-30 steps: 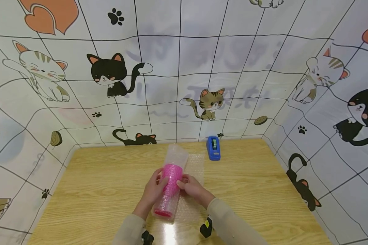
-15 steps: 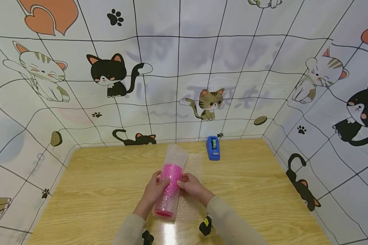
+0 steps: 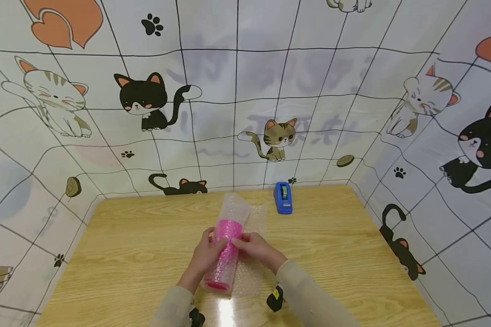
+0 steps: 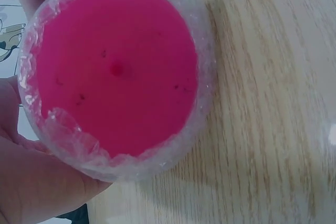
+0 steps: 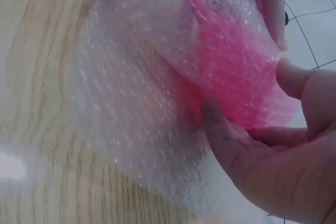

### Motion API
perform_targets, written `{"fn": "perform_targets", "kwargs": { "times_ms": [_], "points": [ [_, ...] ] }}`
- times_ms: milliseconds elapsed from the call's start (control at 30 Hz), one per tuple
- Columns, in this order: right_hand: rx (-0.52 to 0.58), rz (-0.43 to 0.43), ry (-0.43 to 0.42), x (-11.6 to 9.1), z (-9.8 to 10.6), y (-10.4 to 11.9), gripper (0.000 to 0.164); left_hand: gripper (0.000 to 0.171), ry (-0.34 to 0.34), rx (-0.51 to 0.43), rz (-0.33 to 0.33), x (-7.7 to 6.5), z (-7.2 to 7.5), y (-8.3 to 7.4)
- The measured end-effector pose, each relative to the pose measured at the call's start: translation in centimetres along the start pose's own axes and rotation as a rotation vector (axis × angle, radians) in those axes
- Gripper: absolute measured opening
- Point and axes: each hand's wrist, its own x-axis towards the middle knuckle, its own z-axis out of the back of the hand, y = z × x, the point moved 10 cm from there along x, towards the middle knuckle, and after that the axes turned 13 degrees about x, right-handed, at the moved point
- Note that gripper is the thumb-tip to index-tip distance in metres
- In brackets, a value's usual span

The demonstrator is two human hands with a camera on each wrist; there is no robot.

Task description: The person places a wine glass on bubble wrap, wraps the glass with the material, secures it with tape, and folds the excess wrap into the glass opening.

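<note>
L hand (image 3: 204,255) is curled round the L side of the pink cyl. (image 3: 227,234), thumb on top; R hand (image 3: 258,248) grips its R side, thumb tip on top, fingers low. Neither is spread wide. Cyl. is rolled in bubble wrap (image 3: 234,208), lying on its side around mid-counter; can't tell if it's touching the surface or just above. Long axis runs near-to-far, far end leaning slightly R; round pink base faces the person, wrap sticks out past the far end.

L wrist cam shows what head cam barely does: the base face-on, w/ a small center nub, dark specks & a ring of wrap. R wrist cam shows the bubble texture of the loose wrap spread R of the cyl., fingertips at the roll's edge.

Counter (image 3: 139,245) is light wood-grain, w/ a bright reflection at the near edge. Blue tape dispenser (image 3: 283,204) sits at the back, R of the wrap. White walls (image 3: 212,113) w/ black grid lines, cartoon cats, paw prints etc. enclose the back & both sides.
</note>
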Motion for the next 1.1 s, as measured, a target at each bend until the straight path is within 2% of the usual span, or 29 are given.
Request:
{"fn": "perform_targets", "kwargs": {
  "times_ms": [200, 300, 500, 633, 867, 1100],
  "points": [
    [-0.035, -0.004, -0.018, 0.1, -0.1, 0.1, 0.058, 0.067, -0.021, 0.029, -0.019, -0.1, 0.1, -0.4],
    [-0.034, 0.010, -0.025, 0.2, -0.2, 0.1, 0.059, 0.059, -0.040, 0.036, -0.027, -0.1, 0.3, -0.6],
    [-0.060, 0.005, -0.086, -0.1, 0.3, 0.1, 0.060, 0.049, -0.061, 0.052, -0.046, 0.0, 0.7, -0.7],
    [-0.086, -0.040, -0.105, -0.4, 0.4, 0.0, 0.055, 0.050, -0.046, 0.033, -0.037, 0.0, 0.8, -0.5],
    [-0.091, -0.055, -0.132, -0.3, 0.6, 0.1, 0.048, 0.057, -0.025, -0.036, -0.009, 0.0, 0.9, -0.4],
    [-0.092, -0.028, -0.150, -0.1, 0.8, 0.2, 0.048, 0.061, -0.047, -0.002, -0.023, 0.1, 0.8, -0.5]
  ]
}}
